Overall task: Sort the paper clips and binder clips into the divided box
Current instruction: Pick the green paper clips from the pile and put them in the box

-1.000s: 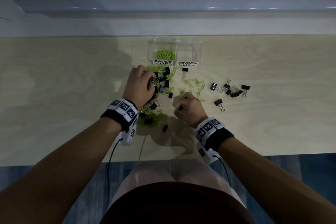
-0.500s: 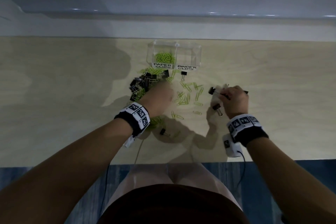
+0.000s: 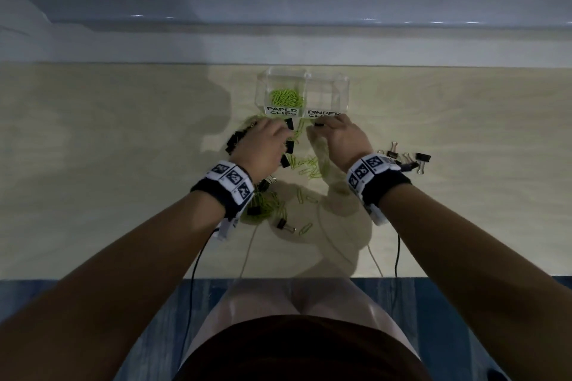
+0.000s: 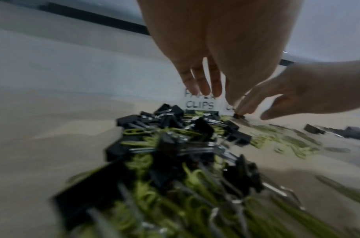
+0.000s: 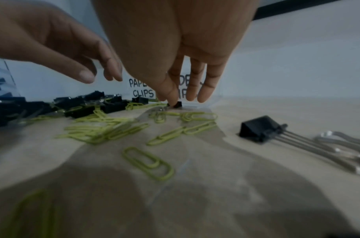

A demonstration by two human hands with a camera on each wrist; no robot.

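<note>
**Right hand at lone binder clip, front of box**

Right hand: thumb and forefinger tips closing on a small black binder clip lying on the table, just in front of the divided box under its BINDER CLIPS label. Pinch looks begun; whether the clip is firmly held I cannot tell. Remaining fingers straight, nothing else in the hand.

Left hand: relaxed, fingers extended, hovering over the mixed pile of black binder clips and green paper clips; holding nothing.

Box status: green clips in the PAPER CLIPS compartment; the binder side looks empty.

Technique note: pinch the black body across its flat sides, not the wire loops, which would pivot. Lift straight up to clear the box's front wall, then release over the right compartment.

Orientation: the clip's wire handles appear to trail toward the person, long axis roughly front-to-back; too small for certainty.
</note>
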